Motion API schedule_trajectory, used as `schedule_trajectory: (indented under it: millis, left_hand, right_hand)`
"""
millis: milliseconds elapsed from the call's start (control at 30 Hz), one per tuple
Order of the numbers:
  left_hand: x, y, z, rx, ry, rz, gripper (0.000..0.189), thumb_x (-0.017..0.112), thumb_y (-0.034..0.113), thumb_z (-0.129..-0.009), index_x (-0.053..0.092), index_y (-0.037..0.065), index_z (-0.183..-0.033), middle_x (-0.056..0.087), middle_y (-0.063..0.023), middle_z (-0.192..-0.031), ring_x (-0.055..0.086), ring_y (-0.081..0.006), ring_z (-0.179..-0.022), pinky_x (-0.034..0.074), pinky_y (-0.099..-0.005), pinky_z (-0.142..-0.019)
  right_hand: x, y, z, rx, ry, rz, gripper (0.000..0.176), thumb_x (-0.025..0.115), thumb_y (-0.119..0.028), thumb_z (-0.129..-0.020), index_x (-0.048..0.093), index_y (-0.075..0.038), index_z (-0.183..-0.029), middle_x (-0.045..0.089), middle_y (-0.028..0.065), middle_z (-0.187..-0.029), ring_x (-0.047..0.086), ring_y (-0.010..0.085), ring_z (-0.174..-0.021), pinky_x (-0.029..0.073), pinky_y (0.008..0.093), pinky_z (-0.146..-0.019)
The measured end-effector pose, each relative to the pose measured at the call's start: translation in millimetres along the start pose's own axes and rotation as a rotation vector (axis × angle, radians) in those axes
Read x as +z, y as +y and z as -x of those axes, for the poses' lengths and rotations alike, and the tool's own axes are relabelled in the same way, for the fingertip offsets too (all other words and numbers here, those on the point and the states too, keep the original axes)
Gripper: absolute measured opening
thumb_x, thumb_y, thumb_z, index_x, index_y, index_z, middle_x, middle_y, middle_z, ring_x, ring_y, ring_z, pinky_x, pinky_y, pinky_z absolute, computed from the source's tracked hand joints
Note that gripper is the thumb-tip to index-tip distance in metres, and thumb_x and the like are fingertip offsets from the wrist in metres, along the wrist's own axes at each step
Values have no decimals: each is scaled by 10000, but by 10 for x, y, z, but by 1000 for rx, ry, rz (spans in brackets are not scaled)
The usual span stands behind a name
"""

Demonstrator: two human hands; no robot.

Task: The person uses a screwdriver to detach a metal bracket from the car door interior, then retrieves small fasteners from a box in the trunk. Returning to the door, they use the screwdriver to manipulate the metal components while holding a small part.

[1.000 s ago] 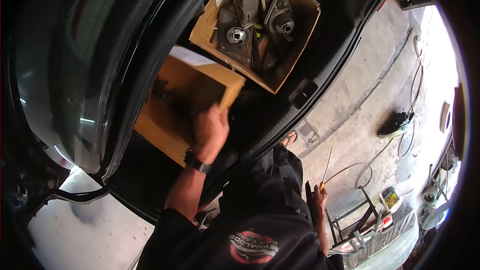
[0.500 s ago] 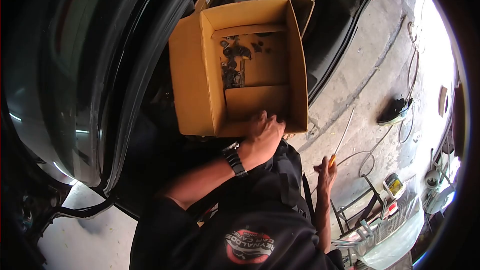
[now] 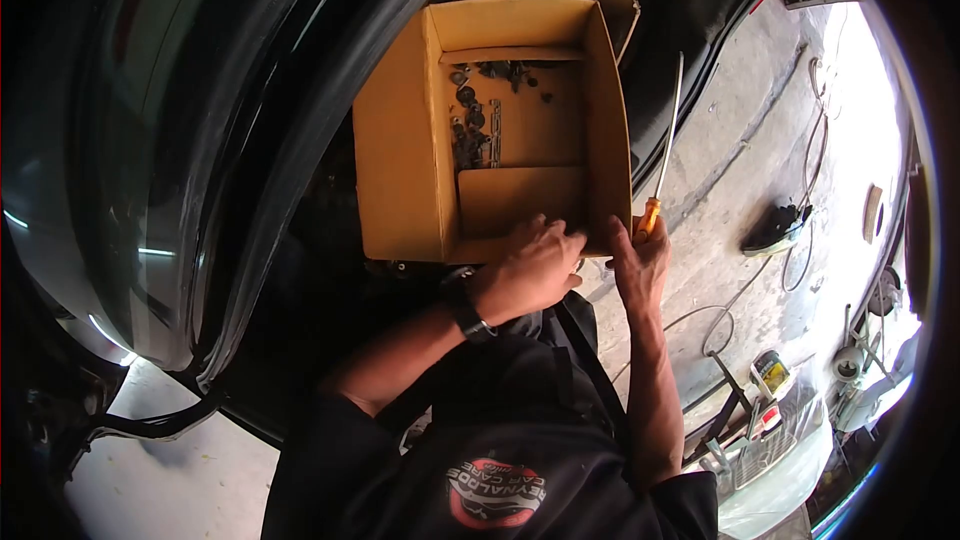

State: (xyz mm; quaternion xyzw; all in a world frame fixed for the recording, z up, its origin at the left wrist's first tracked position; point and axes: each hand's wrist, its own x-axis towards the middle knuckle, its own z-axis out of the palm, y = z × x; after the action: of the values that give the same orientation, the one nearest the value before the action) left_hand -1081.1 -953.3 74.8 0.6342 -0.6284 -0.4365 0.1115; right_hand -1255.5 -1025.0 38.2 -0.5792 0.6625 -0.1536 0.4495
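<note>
Concrete floor [image 3: 720,180] stretches away on the right, with a cord [image 3: 818,110] and a tub [image 3: 770,375] on it, while the black trunk [image 3: 690,10] of a car fills the middle. Over the trunk, in front of the person's body, is the box [image 3: 395,160], open side up, partly covering a second carton [image 3: 615,0] of parts. Small dark parts [image 3: 468,98] lie on its bottom, mostly toward the left and far sides. The left hand [image 3: 530,265], with a watch [image 3: 470,308] at the wrist, is closed over the near wall, fingers hooked across the rim. The right hand [image 3: 640,260] is clamped on a screwdriver [image 3: 650,218], shaft pointing up and away, and its thumb lies at the box's near right corner; whether it presses there I cannot tell. What changes is the support: low in the trunk a second ago, the box is now up, and the right hand, well apart half a second ago, joins the left beside it. Carrying a tool, that hand probably has less grip to spare.
</note>
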Motion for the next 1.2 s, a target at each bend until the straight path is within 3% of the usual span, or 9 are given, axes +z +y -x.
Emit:
schedule_trajectory:
  millis: [133,333,467,667,767,867,1000,1100,1200]
  left_hand:
    - [-355,-140,0,-81,-52,191,788,755,449,-812,506,-47,-1370,595,-256,-1239,566,-380,-1200,471,-432,-1000]
    - [-642,-390,-137,-285,-104,-57,749,698,506,-852,556,-76,-1301,567,-266,-1318,509,-385,-1284,417,-420,-1075]
    - [-610,-631,-139,-300,-27,-132,530,659,321,-911,579,-98,-1224,596,-280,-1198,552,-405,-1176,454,-432,-1001]
    - [-65,-967,-283,-461,279,-311,810,658,399,-902,332,-86,-1463,348,-391,-1445,399,-501,-1336,362,-479,-1123]
    - [-15,-932,-476,-649,254,-84,972,651,520,-880,205,-50,-1528,154,-399,-1538,275,-557,-1394,296,-518,-1163]
    - [23,-791,-646,-667,335,-6,969,664,549,-857,291,-94,-1478,165,-428,-1507,340,-600,-1308,331,-539,-1125]
    - [438,-704,-828,-301,458,-45,831,669,442,-878,354,-61,-1459,143,-430,-1511,256,-619,-1339,273,-565,-1150]
    - [549,-453,-780,-257,460,-125,689,640,347,-908,418,-53,-1423,151,-408,-1520,285,-630,-1316,300,-566,-1135]
    - [516,-328,-648,-84,537,135,564,613,309,-924,513,-54,-1343,296,-404,-1462,307,-596,-1325,327,-572,-1113]
  right_hand:
    - [-5,-75,-5,25,3,-81,377,771,-290,-851,566,26,-874,561,55,-677,492,133,-609,428,310,-556]
    - [32,-74,116,38,-8,-150,324,758,-244,-867,575,20,-906,604,67,-706,543,134,-627,463,302,-598]
    - [85,53,194,-17,14,-81,293,748,-213,-832,570,8,-902,600,96,-691,566,180,-612,475,336,-611]
    - [84,24,194,-15,20,-90,282,733,-221,-844,566,0,-899,594,96,-688,568,188,-607,471,340,-605]
    - [68,-1,226,-61,17,-42,271,723,-212,-853,559,-1,-903,586,91,-682,554,191,-595,467,345,-597]
    - [83,20,226,-5,-18,-139,263,719,-199,-858,554,-1,-910,577,93,-688,548,192,-609,466,347,-608]
    - [95,75,202,-42,-17,-87,254,718,-191,-856,553,-4,-905,573,99,-705,555,206,-638,467,357,-635]
    - [87,51,215,-42,-13,-67,254,718,-191,-854,555,-3,-901,577,107,-719,561,217,-655,470,367,-648]
    - [92,89,201,-67,11,-44,248,715,-187,-854,557,-2,-903,577,112,-725,558,223,-658,470,374,-650]
